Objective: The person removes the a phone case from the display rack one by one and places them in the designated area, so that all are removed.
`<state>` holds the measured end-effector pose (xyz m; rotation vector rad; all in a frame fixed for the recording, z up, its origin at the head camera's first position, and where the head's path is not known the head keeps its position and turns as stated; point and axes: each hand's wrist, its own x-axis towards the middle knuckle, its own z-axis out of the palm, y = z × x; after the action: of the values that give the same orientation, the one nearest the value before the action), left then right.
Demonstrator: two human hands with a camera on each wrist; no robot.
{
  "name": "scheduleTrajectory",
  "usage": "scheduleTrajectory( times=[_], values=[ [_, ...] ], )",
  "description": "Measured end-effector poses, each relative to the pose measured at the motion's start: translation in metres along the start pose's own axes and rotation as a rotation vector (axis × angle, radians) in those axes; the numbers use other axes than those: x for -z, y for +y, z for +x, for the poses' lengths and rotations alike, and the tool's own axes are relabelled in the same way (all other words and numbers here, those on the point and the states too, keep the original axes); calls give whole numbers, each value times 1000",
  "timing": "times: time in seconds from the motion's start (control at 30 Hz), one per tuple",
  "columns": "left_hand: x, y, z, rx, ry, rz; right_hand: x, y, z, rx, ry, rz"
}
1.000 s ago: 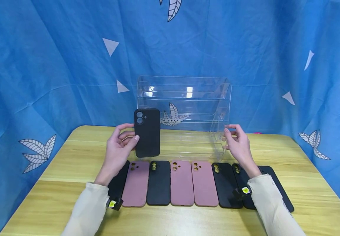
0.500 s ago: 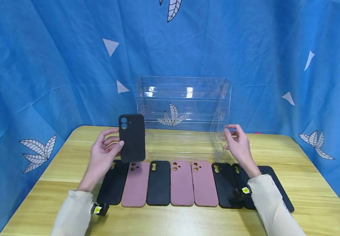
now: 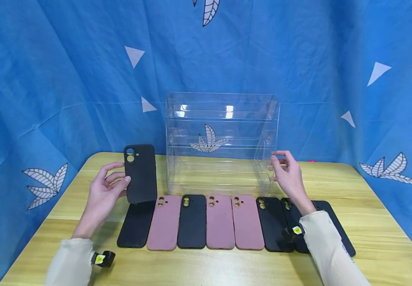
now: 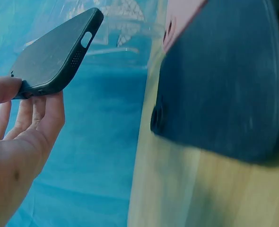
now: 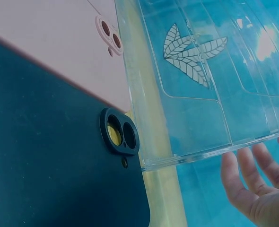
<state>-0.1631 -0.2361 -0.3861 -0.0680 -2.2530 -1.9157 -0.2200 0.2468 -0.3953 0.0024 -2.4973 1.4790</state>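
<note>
My left hand [image 3: 102, 192] pinches a black phone case [image 3: 141, 174] by its left edge, thumb on the near face and fingers behind. The case is upright in the air, left of a clear tiered display rack [image 3: 224, 188], above the leftmost black case on the table. In the left wrist view this held phone case [image 4: 54, 54] shows its bottom edge with a port cutout. My right hand [image 3: 288, 172] is at the rack's right side. In the right wrist view, the fingertips of the right hand [image 5: 267, 189] touch the rack's side wall from outside, fingers slightly bent.
A row of cases lies along the table [image 3: 213, 270] in front of the rack: several black cases [image 3: 191, 222] and three pink ones [image 3: 220, 222]. The right forearm passes over the rightmost black cases [image 3: 335, 226]. A blue curtain [image 3: 84, 79] hangs behind the table.
My left hand has carried the black phone case leftward and slightly down, away from the front of the rack. The right hand has stayed at the rack's side.
</note>
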Motion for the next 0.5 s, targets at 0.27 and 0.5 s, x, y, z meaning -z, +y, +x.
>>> scheduleTrajectory(
  times=[0.27, 0.5],
  values=[
    [26, -13, 0, 84, -44, 66, 0, -1, -1, -4, -4, 7],
    [44, -21, -2, 135, -101, 146, 0, 0, -1, 3, -1, 10]
  ],
)
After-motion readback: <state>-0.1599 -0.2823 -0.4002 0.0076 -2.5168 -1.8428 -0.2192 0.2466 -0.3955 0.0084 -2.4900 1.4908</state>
